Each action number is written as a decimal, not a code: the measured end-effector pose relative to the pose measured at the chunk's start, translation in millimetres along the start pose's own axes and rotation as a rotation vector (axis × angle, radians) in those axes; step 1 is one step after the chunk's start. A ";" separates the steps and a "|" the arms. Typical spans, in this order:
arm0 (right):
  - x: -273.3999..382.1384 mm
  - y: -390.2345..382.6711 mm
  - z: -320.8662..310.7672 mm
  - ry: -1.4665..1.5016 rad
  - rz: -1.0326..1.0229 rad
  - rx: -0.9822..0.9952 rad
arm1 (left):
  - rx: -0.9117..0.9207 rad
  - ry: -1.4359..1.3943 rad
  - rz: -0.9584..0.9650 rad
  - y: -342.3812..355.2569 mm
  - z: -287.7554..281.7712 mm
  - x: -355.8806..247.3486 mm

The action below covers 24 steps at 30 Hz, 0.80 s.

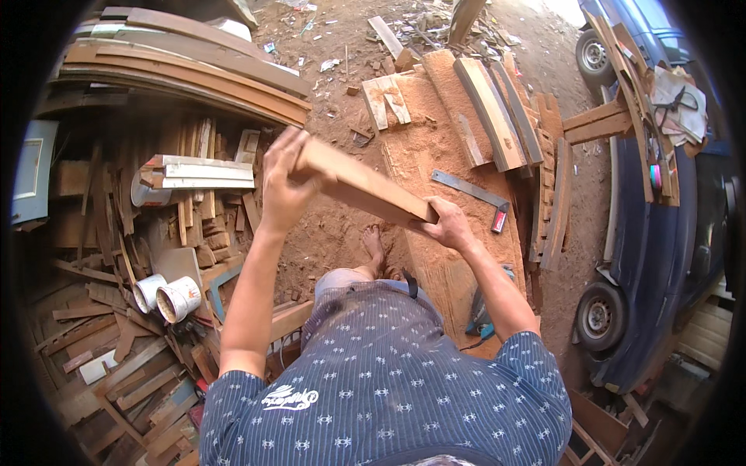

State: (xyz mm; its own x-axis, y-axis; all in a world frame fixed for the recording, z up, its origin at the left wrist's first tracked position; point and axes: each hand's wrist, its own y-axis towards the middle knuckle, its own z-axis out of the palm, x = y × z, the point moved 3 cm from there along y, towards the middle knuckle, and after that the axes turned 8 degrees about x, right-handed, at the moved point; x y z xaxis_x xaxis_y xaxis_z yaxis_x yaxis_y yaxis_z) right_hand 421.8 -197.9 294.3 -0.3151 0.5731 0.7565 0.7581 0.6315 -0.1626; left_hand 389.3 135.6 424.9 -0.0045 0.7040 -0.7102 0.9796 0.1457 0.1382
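Observation:
A thick wooden beam (365, 182) is held up in front of me, slanting down from left to right. My left hand (286, 175) is closed around its far left end, a little smeared by motion. At the nearer right end, my right hand (447, 223) grips with the thumb along the wood. Beneath and to the right is a workbench (412, 155) covered in sawdust. On it lies a try square (474, 190) with a metal blade, just beyond my right hand. A teal power tool (483, 311) rests near my right forearm, partly hidden by it.
Long boards (186, 58) are stacked at the far left, above heaps of offcuts (140, 342). Two white buckets (177, 301) stand among them. Thick timber pieces (491, 113) lie at the bench's far end. A blue vehicle (653, 256) is parked at the right, with planks leaning by it.

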 end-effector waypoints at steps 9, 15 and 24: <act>-17.2 -1.0 26.4 0.419 0.477 0.073 | 0.338 -0.732 -0.913 -112.6 205.2 70.1; -58.6 24.6 51.9 0.843 0.758 -0.018 | 0.839 -1.439 -1.188 -176.5 216.1 -17.6; -122.5 7.1 77.6 1.525 0.776 -0.069 | 0.819 -1.477 -1.029 -143.8 172.4 -24.3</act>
State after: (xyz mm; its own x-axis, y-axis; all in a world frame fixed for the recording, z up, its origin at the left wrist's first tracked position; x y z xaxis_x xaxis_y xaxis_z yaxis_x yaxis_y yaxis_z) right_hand 421.5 -223.2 151.3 0.8682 -0.2939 0.3999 0.4931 0.4210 -0.7613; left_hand 283.2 -22.2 303.3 -0.8129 -0.5105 -0.2802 0.5600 -0.5533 -0.6166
